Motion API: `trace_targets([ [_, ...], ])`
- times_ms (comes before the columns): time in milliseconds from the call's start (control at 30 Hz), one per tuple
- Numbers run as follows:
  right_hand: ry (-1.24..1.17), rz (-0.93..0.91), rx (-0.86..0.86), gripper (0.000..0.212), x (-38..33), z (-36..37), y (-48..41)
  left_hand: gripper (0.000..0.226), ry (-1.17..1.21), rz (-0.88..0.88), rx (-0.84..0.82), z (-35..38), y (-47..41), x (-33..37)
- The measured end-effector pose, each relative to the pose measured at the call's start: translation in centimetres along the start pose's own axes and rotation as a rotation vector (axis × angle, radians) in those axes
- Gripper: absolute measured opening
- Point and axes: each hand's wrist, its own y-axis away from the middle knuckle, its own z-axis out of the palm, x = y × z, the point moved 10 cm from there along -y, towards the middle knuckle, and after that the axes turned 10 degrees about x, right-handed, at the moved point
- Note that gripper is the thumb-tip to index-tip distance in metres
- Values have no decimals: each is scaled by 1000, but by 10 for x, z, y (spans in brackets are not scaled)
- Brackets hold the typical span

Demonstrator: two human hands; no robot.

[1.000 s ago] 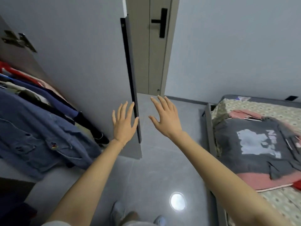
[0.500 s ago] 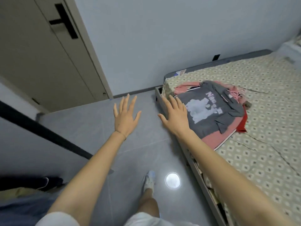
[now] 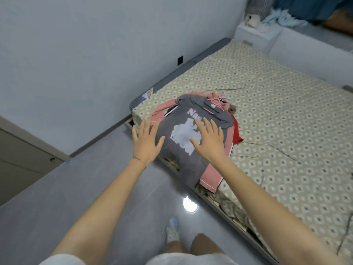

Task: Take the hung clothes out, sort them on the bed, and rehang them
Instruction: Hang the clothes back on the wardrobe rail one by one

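Note:
A small pile of clothes lies on the near corner of the bed (image 3: 277, 115). On top is a grey T-shirt (image 3: 183, 155) with a pale print and pink lettering. Under it show a pink garment (image 3: 210, 178) and a red one (image 3: 236, 136). A pink hanger (image 3: 219, 99) pokes out at the collar end. My left hand (image 3: 146, 142) hovers with fingers spread over the shirt's left edge. My right hand (image 3: 209, 139) is spread above the print. Both hands hold nothing. Whether they touch the cloth I cannot tell.
The bed has a beige diamond-pattern cover and a grey frame (image 3: 193, 62) along the wall. A grey tiled floor (image 3: 76, 188) lies to the left, with a door (image 3: 23, 161) at far left. A white ledge (image 3: 256, 33) with small items stands past the bed's head.
My view has swung right from the wardrobe to the bed. Both open hands have come over the grey T-shirt pile, which was off to the right before.

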Motion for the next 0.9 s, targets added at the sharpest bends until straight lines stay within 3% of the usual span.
trace_targets([
  [167, 14, 153, 21, 72, 52, 4, -41, 73, 26, 82, -66, 43, -70, 20],
  [300, -12, 234, 27, 72, 92, 15, -74, 63, 38, 130, -136, 81, -121, 44],
  [467, 21, 291, -7, 73, 146, 44, -132, 71, 18, 240, -210, 142, -195, 73],
  [900, 26, 436, -94, 73, 263, 135, -262, 73, 51, 272, -310, 276, -348, 109],
])
